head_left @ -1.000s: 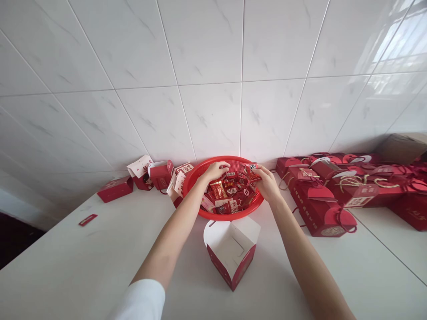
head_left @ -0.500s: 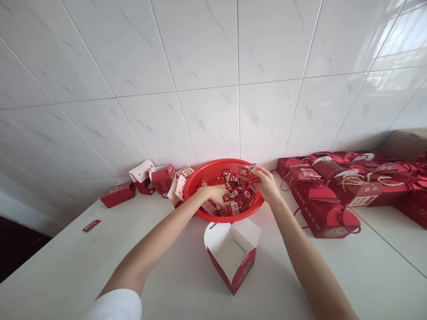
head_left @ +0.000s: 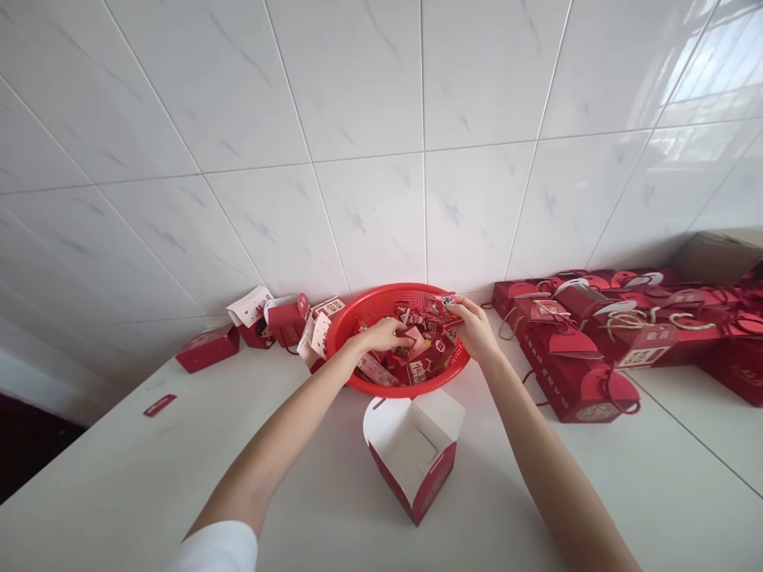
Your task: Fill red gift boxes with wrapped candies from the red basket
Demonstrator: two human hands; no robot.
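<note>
A red plastic basket point(head_left: 411, 391) against the wall holds many wrapped candies point(head_left: 424, 367). Inside it, my left hand point(head_left: 385, 335) has its fingers closed on a pinkish wrapped candy point(head_left: 419, 343). My right hand point(head_left: 474, 324) is over the basket's right rim, thumb and fingers pinching a small red candy packet point(head_left: 448, 301) with a black-and-white print. In front of the basket stands a red gift box point(head_left: 411, 457) with its lid flaps up, showing a bare white inside.
Several closed red gift boxes point(head_left: 572, 381) with cord handles crowd the right side. Small boxes point(head_left: 289, 318) stand left of the basket, beside a red box point(head_left: 208, 348) lying down. A red tag point(head_left: 160, 405) lies on the white tabletop point(head_left: 286, 492). Tiled wall point(head_left: 369, 214) closes off the back.
My left hand has lifted slightly from among the candies, and a pinkish candy now shows at its fingertips. My right hand stays at the right rim with its packet.
</note>
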